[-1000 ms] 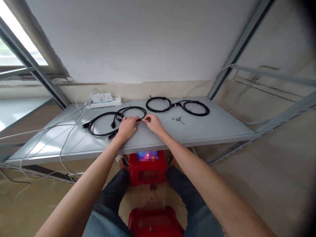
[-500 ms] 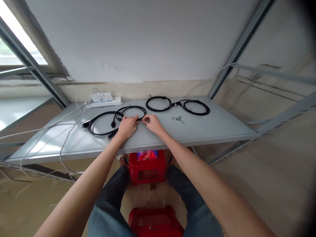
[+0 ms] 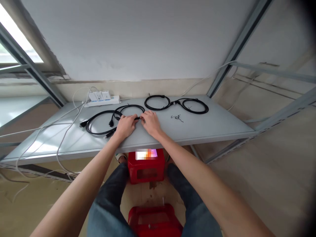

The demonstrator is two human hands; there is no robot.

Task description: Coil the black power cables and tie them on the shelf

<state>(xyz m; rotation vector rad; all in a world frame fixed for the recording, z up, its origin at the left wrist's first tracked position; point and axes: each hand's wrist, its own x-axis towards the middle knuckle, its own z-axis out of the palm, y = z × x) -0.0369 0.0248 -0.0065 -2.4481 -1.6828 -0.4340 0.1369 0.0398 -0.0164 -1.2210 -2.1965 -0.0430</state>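
On the grey metal shelf [image 3: 207, 131], my left hand [image 3: 126, 127] is closed on a coiled black cable [image 3: 130, 105], near the coil's front edge. My right hand [image 3: 150, 122] is closed around the same stretch of cable, just to the right, its fingertips bent over it. What exactly sits under those fingertips is hidden. Left of my left hand lies another loop of black cable [image 3: 95, 133] with black connector ends. Farther back lie two more black cable coils, a left one [image 3: 158, 96] and a right one [image 3: 208, 108]. Several loose black twist ties [image 3: 177, 118] rest to my right hand's right.
A white power strip [image 3: 103, 101] with white adapters stands at the back left. White cords [image 3: 65, 144] run over the shelf's left side and front edge. Metal uprights rise at both ends. Below are a red stool [image 3: 146, 169] bearing a lit screen, and another red stool [image 3: 155, 217].
My right hand has shifted slightly left and up, from a raised pinch to fingers bent over the cable. The left hand stays on the coil. The view has shifted slightly.
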